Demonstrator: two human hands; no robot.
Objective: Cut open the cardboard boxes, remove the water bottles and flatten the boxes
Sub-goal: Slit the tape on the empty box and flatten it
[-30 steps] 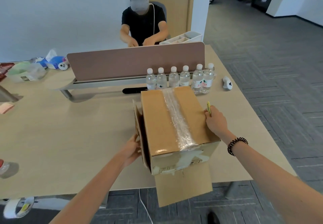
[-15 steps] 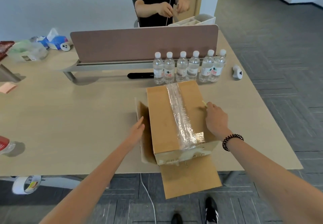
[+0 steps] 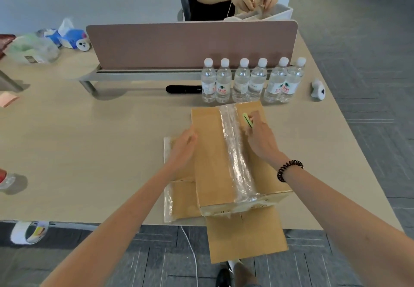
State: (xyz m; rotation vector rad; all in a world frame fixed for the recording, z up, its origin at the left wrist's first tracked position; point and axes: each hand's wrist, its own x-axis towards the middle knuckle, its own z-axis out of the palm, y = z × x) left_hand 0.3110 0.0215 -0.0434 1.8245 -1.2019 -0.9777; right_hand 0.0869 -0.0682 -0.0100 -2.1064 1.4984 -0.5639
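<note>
A brown cardboard box (image 3: 210, 159) lies on the table near its front edge, a strip of clear tape (image 3: 237, 154) running along its top. One flap hangs over the table edge and others lie flat to the left. My left hand (image 3: 182, 150) rests with straight fingers on the box's left edge. Over the top, right of the tape, my right hand (image 3: 261, 139) grips a small yellow-green cutter (image 3: 248, 120). Several water bottles (image 3: 251, 81) stand in a row behind the box.
A brown desk divider (image 3: 190, 44) crosses the table behind the bottles, with a person's hands working beyond it. A black object (image 3: 182, 89) lies by the bottles, a white device (image 3: 318, 88) at the right, bags and tissues at far left. A tape roll (image 3: 29, 231) sits below the table edge.
The box has sunk lower and its left flaps now lie flat on the table. My right hand moved from the box's right edge onto its top beside the tape. My left hand moved onto the left edge.
</note>
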